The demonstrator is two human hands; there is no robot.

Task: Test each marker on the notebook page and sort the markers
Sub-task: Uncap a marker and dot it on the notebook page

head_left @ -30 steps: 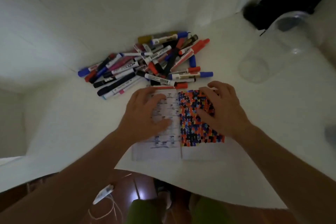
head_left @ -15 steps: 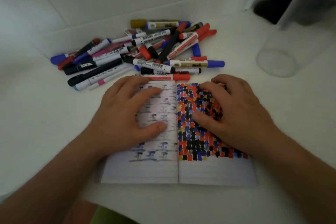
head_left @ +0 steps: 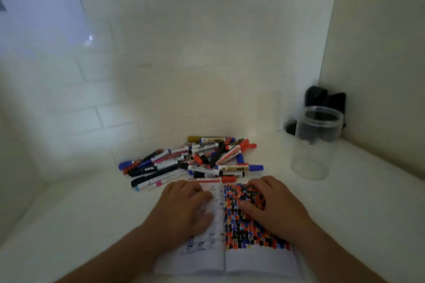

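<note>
An open notebook lies on the white table in front of me. Its right page is covered with small red, blue, black and yellow marks; faint marks show through on the left page. My left hand lies flat on the left page. On the right page rests my right hand, fingers spread. Neither hand holds a marker. A pile of several markers with red, blue, black and pink caps lies just beyond the notebook, against the wall.
A clear plastic jar stands upright to the right of the pile, with nothing visible inside. Dark objects sit behind it in the corner. White tiled walls close the table at the back and right.
The camera has tilted up, so more of the wall and the whole jar show. Both hands stay pressed on the notebook pages.
</note>
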